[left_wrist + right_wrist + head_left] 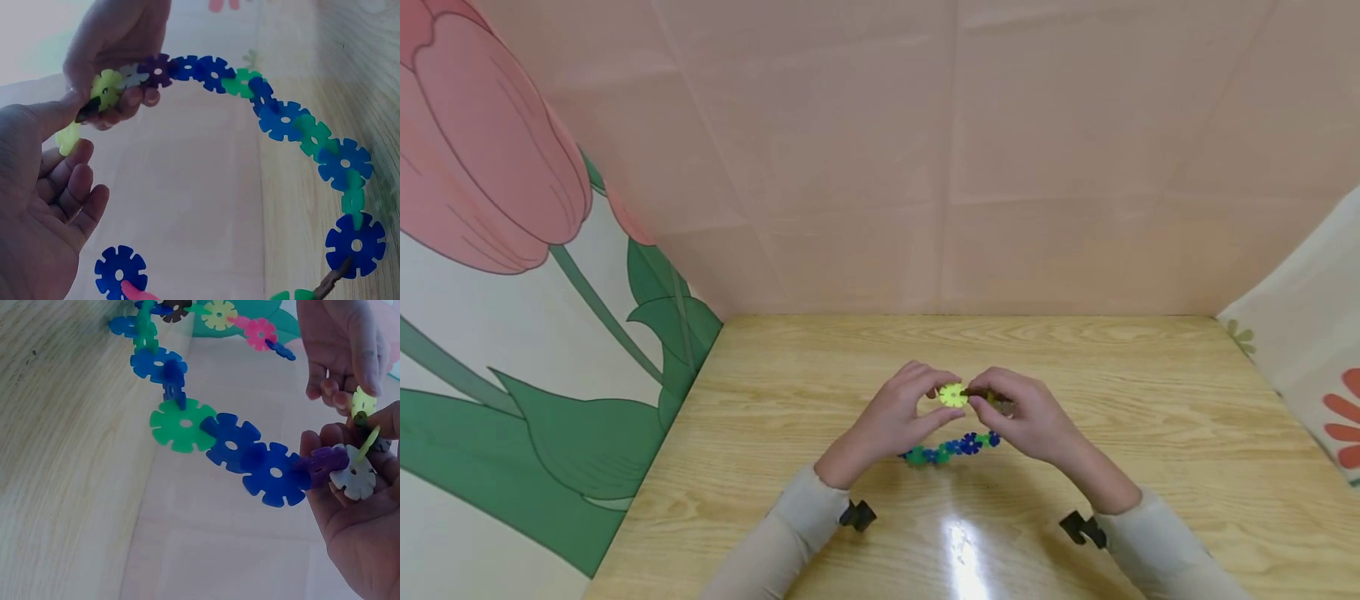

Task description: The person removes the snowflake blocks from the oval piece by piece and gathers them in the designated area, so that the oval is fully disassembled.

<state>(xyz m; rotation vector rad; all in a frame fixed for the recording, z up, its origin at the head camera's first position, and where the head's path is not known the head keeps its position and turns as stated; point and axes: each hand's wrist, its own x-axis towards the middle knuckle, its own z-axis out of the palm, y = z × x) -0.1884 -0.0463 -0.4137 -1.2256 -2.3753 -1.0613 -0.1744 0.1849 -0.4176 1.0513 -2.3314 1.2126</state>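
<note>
The left hand (891,417) pinches a bright yellow disc (953,396) between thumb and finger. The right hand (1030,417) pinches a dark disc (89,109) right against it; whether the two are slotted together cannot be told. Both hands are close together above the surface (737,433), below the middle of the head view.

The dark disc is at one end of a chain (970,443) of thin, flat plastic discs, each round with a small central hole and slots about its rim, giving it a flower-like outline. Neighbours overlap at the slots, many set at an angle to each other, so some show nearly edge-on.

From the dark disc come a yellow-green disc (107,87), a whitish disc (354,476) and a purple disc (327,464) by the right fingers, then blues broken by greens. Farther along are a brown disc (177,309), a pale yellow disc (220,314), a pink disc (260,334) and a last blue disc (280,350). The chain bends in a wide curve below the hands.
</note>
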